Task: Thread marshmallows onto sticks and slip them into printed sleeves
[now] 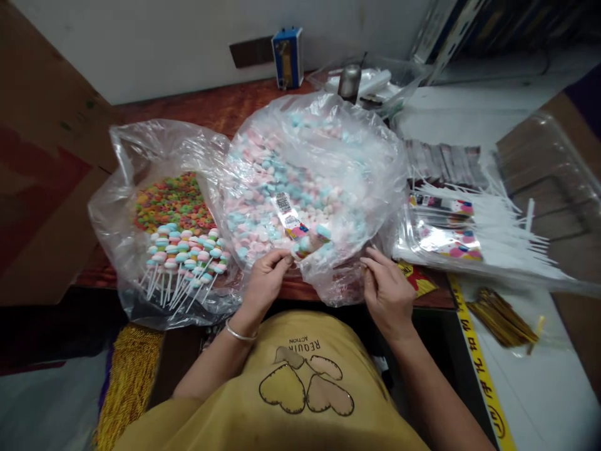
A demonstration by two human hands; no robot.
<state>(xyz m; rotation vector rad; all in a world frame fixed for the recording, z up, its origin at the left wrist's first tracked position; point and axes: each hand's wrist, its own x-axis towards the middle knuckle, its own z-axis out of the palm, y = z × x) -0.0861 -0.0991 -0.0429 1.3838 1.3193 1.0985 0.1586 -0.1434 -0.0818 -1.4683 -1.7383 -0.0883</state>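
My left hand (268,280) is closed in a pinch at the near edge of a large clear bag of pastel candies (263,172). Its fingertips meet a small stack of blue, pink and white candy (313,242), which seems to be in a clear wrapper; no stick shows. Just beyond lies a printed packet (289,216) on the candies. Over at the bag's right front edge, my right hand (389,291) is also pinched, thumb against forefinger. What it grips is too small to make out.
Assembled candy lollipops (188,254) and colourful ring candies (173,203) lie in a left-hand bag. White sticks (507,232) and printed packets (448,241) are at right, near gold twist ties (504,316). A blue box (288,57) and metal can (350,81) stand behind; a carton (42,156) rises left.
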